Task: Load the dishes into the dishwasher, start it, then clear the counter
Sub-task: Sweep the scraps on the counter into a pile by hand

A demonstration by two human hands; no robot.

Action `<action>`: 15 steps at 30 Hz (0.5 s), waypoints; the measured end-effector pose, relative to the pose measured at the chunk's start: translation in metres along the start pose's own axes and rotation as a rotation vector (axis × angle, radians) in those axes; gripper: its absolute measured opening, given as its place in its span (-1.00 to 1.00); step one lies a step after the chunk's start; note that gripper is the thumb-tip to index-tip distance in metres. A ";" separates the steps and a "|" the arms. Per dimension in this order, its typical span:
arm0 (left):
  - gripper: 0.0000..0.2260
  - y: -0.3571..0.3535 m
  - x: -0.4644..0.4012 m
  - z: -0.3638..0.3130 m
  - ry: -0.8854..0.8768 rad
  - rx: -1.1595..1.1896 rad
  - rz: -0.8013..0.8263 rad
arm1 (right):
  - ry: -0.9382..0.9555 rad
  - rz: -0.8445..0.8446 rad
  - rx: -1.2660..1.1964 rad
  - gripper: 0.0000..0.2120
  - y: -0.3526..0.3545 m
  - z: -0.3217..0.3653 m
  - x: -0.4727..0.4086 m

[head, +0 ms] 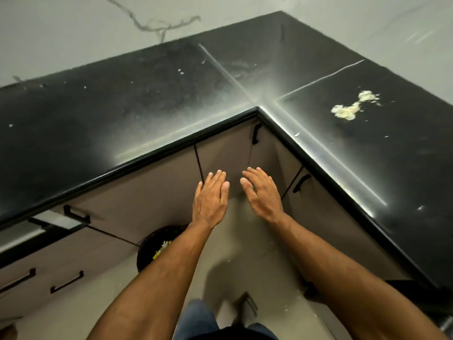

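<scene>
A black L-shaped counter (pixel 137 111) fills the upper part of the head view, its inner corner near the middle. A pale lump of food scraps (pixel 353 106) lies on its right wing, and small crumbs are scattered across the left wing. My left hand (pixel 210 200) and my right hand (pixel 263 192) hover side by side in front of the corner cabinet, below the counter edge, fingers straight and holding nothing. No dishes or dishwasher are visible.
Brown cabinet doors with black handles (pixel 301 182) run under both counter wings. A black bin (pixel 159 246) with scraps inside stands on the floor left of my left forearm. Crumbs dot the grey floor. A marbled white wall backs the counter.
</scene>
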State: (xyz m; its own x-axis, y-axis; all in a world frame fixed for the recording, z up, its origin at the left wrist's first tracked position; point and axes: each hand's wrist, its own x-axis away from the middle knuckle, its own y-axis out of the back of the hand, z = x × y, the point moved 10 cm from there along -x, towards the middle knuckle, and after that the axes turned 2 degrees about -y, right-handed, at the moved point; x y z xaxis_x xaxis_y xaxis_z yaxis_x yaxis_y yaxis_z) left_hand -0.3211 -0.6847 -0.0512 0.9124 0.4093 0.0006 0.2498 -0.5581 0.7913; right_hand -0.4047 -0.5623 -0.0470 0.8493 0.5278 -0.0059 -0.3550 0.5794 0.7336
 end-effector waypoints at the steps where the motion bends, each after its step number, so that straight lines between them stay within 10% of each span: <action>1: -0.59 -0.003 -0.007 -0.016 -0.026 -0.001 0.005 | 0.006 -0.012 0.006 -0.61 0.015 -0.004 0.000; 15: -0.58 -0.060 -0.111 -0.168 -0.409 -0.058 0.083 | -0.071 -0.229 0.042 -0.39 0.162 -0.087 -0.048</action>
State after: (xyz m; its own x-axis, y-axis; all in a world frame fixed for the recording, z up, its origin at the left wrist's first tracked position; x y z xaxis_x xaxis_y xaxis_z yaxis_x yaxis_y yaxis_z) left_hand -0.4919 -0.5755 0.0040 0.9852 0.0379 -0.1672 0.1616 -0.5307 0.8320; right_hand -0.5366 -0.4395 0.0131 0.9316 0.3400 -0.1281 -0.1353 0.6519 0.7462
